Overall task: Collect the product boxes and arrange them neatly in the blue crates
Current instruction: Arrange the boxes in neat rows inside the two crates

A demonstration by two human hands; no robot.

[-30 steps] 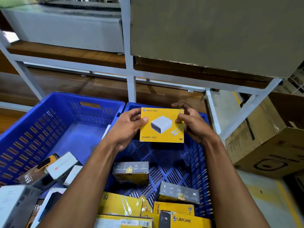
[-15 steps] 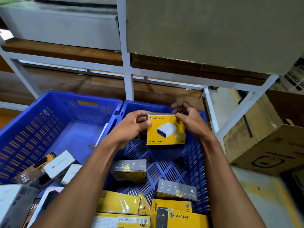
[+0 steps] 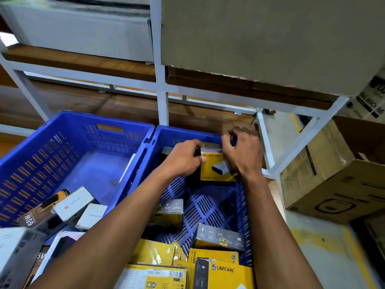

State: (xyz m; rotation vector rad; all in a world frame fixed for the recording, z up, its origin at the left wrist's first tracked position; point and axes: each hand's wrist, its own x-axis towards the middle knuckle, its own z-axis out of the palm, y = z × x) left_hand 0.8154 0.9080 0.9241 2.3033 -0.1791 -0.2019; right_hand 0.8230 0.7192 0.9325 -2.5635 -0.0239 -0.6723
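Two blue crates stand side by side on the floor, the left crate [image 3: 52, 147] and the right crate [image 3: 187, 134]. Both my hands hold a yellow Lapcare charger box [image 3: 214, 167] upright against the far wall of the right crate. My left hand [image 3: 183, 159] grips its left edge and my right hand [image 3: 243, 155] covers its right side and top. Several yellow and grey boxes [image 3: 218, 238] lie loose at the near end of the right crate. White and black boxes [image 3: 73, 205] lie at the near end of the left crate.
A white metal rack [image 3: 162, 97] with wooden shelves stands just behind the crates, holding a big cardboard carton [image 3: 270, 38] and a grey carton [image 3: 83, 32]. Brown cartons [image 3: 333, 180] sit on the floor to the right.
Both hands have carried the yellow charger box away from me and down, from mid-air above the right crate to its far wall.
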